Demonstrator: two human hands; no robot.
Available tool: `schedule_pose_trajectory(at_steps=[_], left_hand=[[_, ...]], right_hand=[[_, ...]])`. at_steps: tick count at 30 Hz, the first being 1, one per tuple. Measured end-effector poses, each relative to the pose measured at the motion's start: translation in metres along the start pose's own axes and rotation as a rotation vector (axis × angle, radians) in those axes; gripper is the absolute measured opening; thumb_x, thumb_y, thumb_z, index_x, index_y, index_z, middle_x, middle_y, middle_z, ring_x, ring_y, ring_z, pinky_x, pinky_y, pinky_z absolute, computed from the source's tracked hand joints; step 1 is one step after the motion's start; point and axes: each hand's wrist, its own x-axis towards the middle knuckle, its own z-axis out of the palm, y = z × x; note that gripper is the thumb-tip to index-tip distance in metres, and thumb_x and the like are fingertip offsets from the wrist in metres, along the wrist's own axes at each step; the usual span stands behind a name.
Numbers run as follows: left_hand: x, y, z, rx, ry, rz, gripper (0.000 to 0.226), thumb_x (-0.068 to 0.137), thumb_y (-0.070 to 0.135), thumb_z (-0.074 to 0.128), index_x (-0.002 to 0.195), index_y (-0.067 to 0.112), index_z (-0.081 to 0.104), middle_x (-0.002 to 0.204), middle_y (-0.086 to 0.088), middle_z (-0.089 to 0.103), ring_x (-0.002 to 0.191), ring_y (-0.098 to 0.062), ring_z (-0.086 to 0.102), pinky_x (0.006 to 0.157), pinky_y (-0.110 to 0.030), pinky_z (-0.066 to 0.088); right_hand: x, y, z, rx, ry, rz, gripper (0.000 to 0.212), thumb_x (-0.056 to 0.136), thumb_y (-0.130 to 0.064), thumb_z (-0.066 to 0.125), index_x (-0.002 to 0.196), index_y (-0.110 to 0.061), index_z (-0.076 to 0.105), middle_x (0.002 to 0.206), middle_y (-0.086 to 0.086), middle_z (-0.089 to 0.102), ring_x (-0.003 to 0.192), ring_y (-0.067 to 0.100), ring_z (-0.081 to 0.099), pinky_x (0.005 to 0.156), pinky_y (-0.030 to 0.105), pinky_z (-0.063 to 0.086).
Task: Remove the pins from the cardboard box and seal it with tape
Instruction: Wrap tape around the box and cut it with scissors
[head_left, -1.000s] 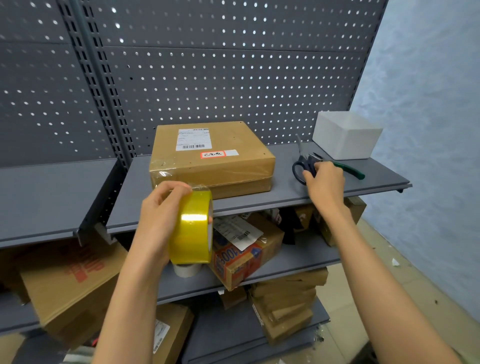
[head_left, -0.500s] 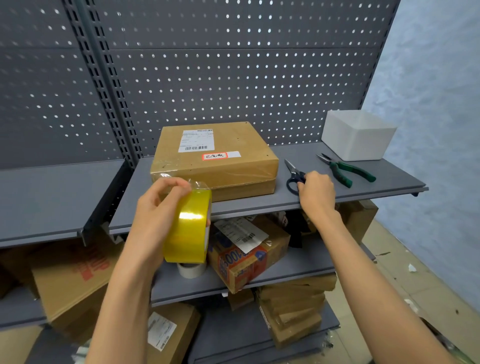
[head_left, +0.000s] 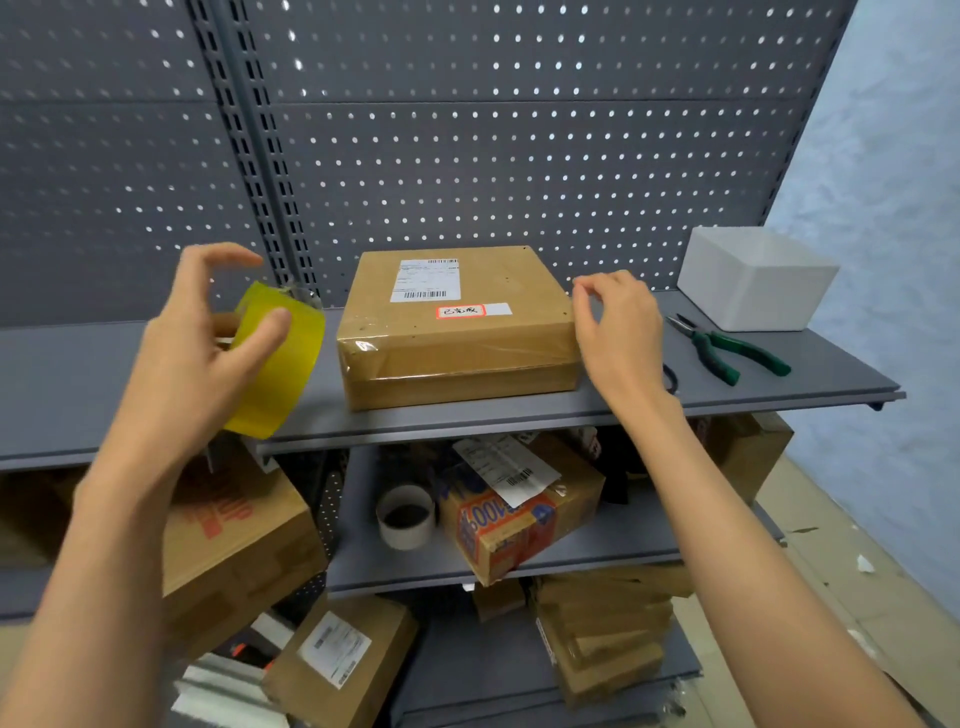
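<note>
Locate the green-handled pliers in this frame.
In the head view, the green-handled pliers lie on the top shelf at right, in front of the white box, right of the right hand.

Left hand (head_left: 208, 348) gripping tape roll (head_left: 280, 358), cardboard box (head_left: 457, 332)

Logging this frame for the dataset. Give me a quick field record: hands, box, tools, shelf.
left hand: holds the yellow tape roll, left of the box
right hand: fingers loosely curled at the box's right edge, holding nothing
cardboard box: closed, flat on the shelf, white label on top
pliers: green-handled, on the shelf right of the box
white bin: far right of the shelf
shelf: grey metal
</note>
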Motion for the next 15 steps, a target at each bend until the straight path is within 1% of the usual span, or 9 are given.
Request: schedule_pose_trajectory(at_steps=[1,3,5,7,10,12,15], left_hand=[[0.003,-0.008,0.0,0.072,-0.026,-0.014,0.031,0.089,0.031,0.061,0.105,0.046,0.038,0.083,-0.009,0.061,0.073,-0.033,0.055,0.065,-0.041,0.046],[0.007,-0.025,0.004,0.233,-0.06,-0.029,0.034,0.089,0.029,0.06,0.115,0.026,0.039,0.093,-0.015,0.063,0.087,-0.038,0.058,0.073,-0.045,0.046],[0.01,-0.045,0.01,0.367,-0.092,-0.04,0.039,0.089,0.03,0.06,0.117,0.012,0.038,0.099,-0.02,0.067,0.091,-0.042,0.058,0.072,-0.045,0.044],[0.011,-0.062,0.015,0.485,-0.114,-0.04,0.04,0.089,0.033,0.058,0.115,0.009,0.039,0.097,-0.018,0.068,0.089,-0.042,0.058,0.069,-0.043,0.041],[0.011,-0.077,0.022,0.629,-0.135,-0.018,0.043,0.09,0.039,0.055,0.117,0.009,0.039,0.101,-0.014,0.066,0.093,-0.04,0.058,0.067,-0.041,0.038],[0.012,-0.081,0.024,0.661,-0.151,-0.014,0.044,0.091,0.04,0.053,0.118,0.008,0.04,0.104,-0.014,0.065,0.094,-0.039,0.059,0.068,-0.042,0.04],[0.014,-0.085,0.028,0.695,-0.169,-0.001,0.043,0.092,0.039,0.052,0.119,0.008,0.04,0.106,-0.014,0.064,0.094,-0.039,0.059,0.069,-0.042,0.042]], right_hand=[[0.0,-0.007,0.001,0.014,-0.003,-0.021,0.027,0.098,-0.017,0.043,0.106,-0.006,0.066,0.104,0.009,0.062,0.099,0.023,0.053,0.078,0.023,0.031],[-0.001,-0.021,0.005,0.029,-0.018,-0.063,0.027,0.099,-0.017,0.043,0.105,-0.006,0.066,0.102,0.007,0.062,0.098,0.022,0.052,0.075,0.022,0.029],[-0.004,-0.033,0.01,0.036,-0.066,-0.107,0.028,0.099,-0.018,0.042,0.109,-0.007,0.065,0.106,0.006,0.063,0.1,0.021,0.053,0.077,0.023,0.032],[-0.009,-0.043,0.016,0.041,-0.143,-0.166,0.03,0.099,-0.018,0.041,0.115,-0.006,0.063,0.112,0.007,0.063,0.106,0.022,0.054,0.085,0.028,0.037],[-0.017,-0.052,0.024,0.022,-0.237,-0.229,0.031,0.101,-0.018,0.038,0.119,-0.006,0.061,0.116,0.008,0.063,0.111,0.023,0.053,0.09,0.034,0.04],[-0.021,-0.054,0.027,0.003,-0.281,-0.26,0.033,0.101,-0.018,0.037,0.126,-0.007,0.056,0.127,0.008,0.059,0.12,0.023,0.05,0.097,0.032,0.035],[-0.023,-0.049,0.034,-0.078,-0.364,-0.28,0.041,0.103,-0.024,0.034,0.139,-0.008,0.042,0.146,0.008,0.041,0.138,0.02,0.032,0.112,0.028,0.02]])
